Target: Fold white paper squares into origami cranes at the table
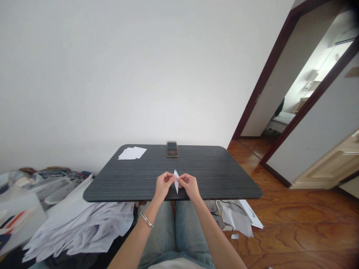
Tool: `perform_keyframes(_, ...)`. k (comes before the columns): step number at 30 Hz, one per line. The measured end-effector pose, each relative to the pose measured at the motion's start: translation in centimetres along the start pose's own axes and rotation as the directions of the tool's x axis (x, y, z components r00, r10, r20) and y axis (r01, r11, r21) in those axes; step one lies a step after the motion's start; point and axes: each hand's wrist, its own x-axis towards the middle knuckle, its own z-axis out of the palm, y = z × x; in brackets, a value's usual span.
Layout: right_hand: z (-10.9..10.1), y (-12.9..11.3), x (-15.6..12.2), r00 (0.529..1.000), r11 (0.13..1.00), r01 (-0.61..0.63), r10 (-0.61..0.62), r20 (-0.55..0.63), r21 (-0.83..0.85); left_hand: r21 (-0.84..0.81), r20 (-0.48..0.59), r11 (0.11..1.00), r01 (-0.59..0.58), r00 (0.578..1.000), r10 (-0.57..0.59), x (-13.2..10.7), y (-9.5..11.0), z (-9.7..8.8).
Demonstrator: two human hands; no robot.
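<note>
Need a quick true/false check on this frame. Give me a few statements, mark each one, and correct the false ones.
1. The left hand and right hand pinch a narrow folded white paper. True.
2. The bracelet is on the right wrist. False: the metal bangle is on the left wrist.
3. A small stack of white sheets lies near the tabletop's far edge. True.
4. The tabletop is pale wood. False: the tabletop is dark grey with fine streaks.
</note>
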Motion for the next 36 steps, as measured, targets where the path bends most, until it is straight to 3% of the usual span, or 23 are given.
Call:
perform_keyframes(11,-0.06,-0.41,0.13,1.0,0.999,0.028,-0.029,0.008,0.035,0.035,0.078,0.999,0.005,0.997,-0.008,-0.12,0.23,0.03)
perform_keyframes(28,-0.04,-0.17,-0.13,0.996,0.998,0.053,-0.052,-0.072,0.022,0.029,0.165,0.998,0.054,0.985,-0.058,-0.23,0.54,0.25)
perform_keyframes(36,-0.05,-0.18,-0.08,1.0,1.0,0.011,-0.011,-0.005,0.006,-0.016,0.039,0.998,0.056,0.998,-0.056,-0.05,0.42,-0.04)
